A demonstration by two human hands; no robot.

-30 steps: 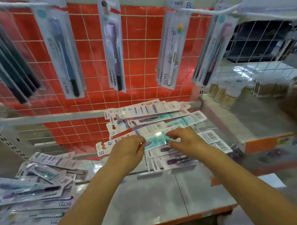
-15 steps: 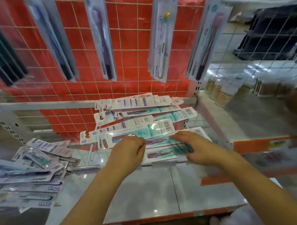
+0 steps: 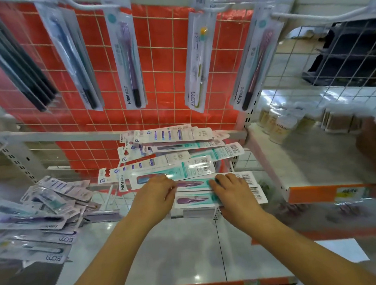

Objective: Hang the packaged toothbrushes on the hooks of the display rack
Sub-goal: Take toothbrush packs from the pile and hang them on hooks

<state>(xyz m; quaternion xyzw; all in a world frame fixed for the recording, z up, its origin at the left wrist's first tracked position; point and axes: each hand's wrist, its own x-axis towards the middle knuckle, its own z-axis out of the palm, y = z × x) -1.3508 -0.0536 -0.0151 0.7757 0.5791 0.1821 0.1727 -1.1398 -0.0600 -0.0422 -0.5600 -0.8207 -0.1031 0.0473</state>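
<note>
Change: both hands have come down from the teal pack higher in the fan to the 2 purple-brush packs at its near edge; the head view has dipped with them.
Meaning: I judge a pack is being singled out for lifting; none has left the pile yet.
Left hand (image 3: 155, 194): at 6 o'clock of the pile, fingers curled onto the left end of the purple-brush packs (image 3: 194, 192); whether it truly grips I cannot tell.
Right hand (image 3: 232, 191): just beside it, fingers bent down on the packs' right part, pressing; a pinch is not visible.
Pile (image 3: 174, 155): fanned loosely at the middle of the shelf (image 3: 165, 249), overlapping, barcodes to the right.
Second heap (image 3: 42, 215): at 9 o'clock, well apart from the hands.
Hooks (image 3: 306, 16): at 12 o'clock, white wire, already carrying hanging packs (image 3: 126, 59) on the red grid panel (image 3: 163, 64).
Materials: long flat card backs, glossy clear blisters, punched hang holes; the shelf is smooth, reflective grey.
</note>
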